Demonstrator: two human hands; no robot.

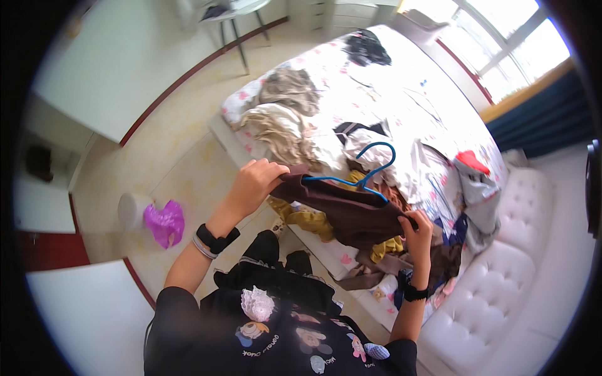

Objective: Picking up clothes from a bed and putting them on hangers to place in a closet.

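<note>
A dark brown garment is stretched out between my two hands, above the near side of the bed. Inside its neck opening sits a blue clothes hanger, its hook curving up out of the collar. My left hand grips one shoulder of the garment, fingers folded over the cloth. At the opposite shoulder my right hand pinches the fabric between thumb and fingers. Below and behind it lie mustard-yellow cloth and brown clothing, partly covered by the held garment.
The bed bears beige clothes, white clothes, a black item and a grey and red bundle. A tufted white headboard edges the right. On the floor stands a white bin with a purple plastic bag.
</note>
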